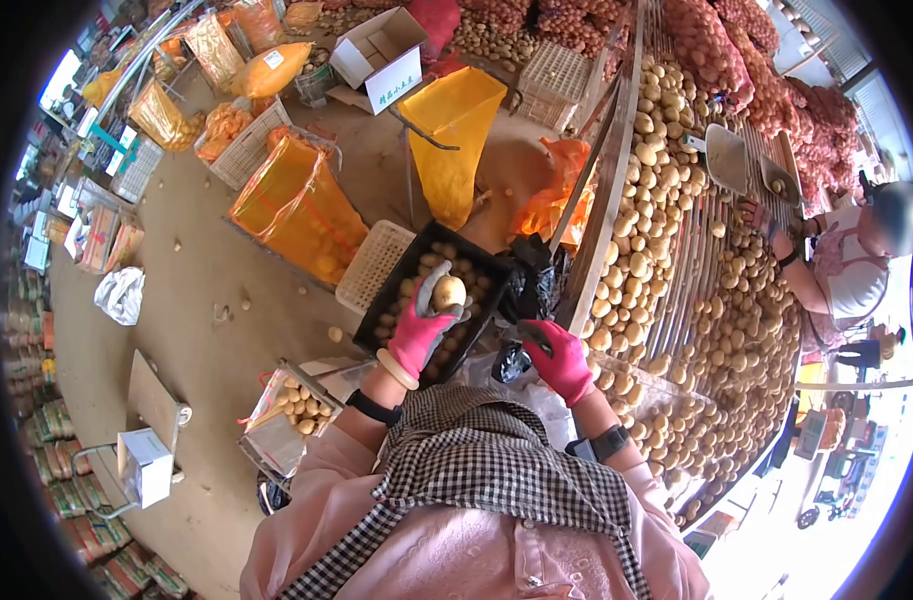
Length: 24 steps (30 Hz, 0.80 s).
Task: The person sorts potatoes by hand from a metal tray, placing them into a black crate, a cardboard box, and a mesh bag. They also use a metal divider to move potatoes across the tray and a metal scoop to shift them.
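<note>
My left hand (423, 332), in a pink glove with grey fingers, is closed around a single potato (448, 292). It is held over a black crate (487, 262) with potatoes lying inside. My right hand (561, 362), gloved the same way, is to the right of the crate, by the edge of the slatted sorting table (601, 240). Its fingers are curled, and anything in them is hidden. Black plastic bags (532, 280) hang just beyond that hand. Many potatoes (641, 235) are spread over the table.
Beyond the black crate are a white plastic basket (373, 265) and orange mesh sacks (301, 205) on frames. A yellow sack (452, 120) hangs open farther back. At right, a co-worker (846, 260) reaches toward the table near a metal scoop (726, 160). A box of potatoes (298, 408) is at left.
</note>
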Available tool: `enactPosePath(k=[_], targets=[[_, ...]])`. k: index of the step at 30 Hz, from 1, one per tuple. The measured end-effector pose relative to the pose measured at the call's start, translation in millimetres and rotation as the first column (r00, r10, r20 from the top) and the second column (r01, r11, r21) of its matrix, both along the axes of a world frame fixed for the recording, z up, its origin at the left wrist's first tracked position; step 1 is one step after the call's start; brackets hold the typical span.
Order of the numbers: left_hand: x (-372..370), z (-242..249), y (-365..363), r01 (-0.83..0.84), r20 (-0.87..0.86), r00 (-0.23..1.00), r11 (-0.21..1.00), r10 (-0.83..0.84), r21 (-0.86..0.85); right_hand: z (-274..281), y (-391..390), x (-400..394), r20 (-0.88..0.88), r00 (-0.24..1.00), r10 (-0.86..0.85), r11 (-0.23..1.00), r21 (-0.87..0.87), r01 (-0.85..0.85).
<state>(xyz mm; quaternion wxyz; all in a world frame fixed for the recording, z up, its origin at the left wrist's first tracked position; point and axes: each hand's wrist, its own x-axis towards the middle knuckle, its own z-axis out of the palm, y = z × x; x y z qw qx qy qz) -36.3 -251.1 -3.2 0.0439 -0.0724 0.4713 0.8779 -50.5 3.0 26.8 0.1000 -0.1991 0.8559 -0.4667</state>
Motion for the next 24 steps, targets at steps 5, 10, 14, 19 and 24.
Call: enactPosePath(k=[5,10,14,19,24], targets=[[-5.1,-26.0,-5.6,-0.147,-0.175,0.981,0.914,0.085,-0.379,3.7,8.8,13.2,-0.043,0.999,-0.024,0.999,0.026,0.026],[-7.5,-4.5,-10.7,-0.06,0.041,0.997,0.986,0.067,-0.152,-1.3,17.5,21.4,-0.018,0.998,-0.06,0.996,0.062,0.061],[-15.0,-13.0,-21.9,0.013,0.275,0.96,0.986,-0.058,0.165,2.9,25.2,28.6,-0.015,0.994,-0.106,0.993,0.057,0.106],[-20.3,-24.8,-13.8,-0.029,0.235,0.972,0.982,-0.016,0.185,0.2,44.0,38.4,0.057,0.975,-0.216,0.975,0.056,0.213],[-23.7,-20.2,-14.8,0.026,0.055,0.998,1.0,-0.025,-0.015,1.6,50.4,45.9,0.063,0.965,-0.253,0.965,0.084,0.248]])
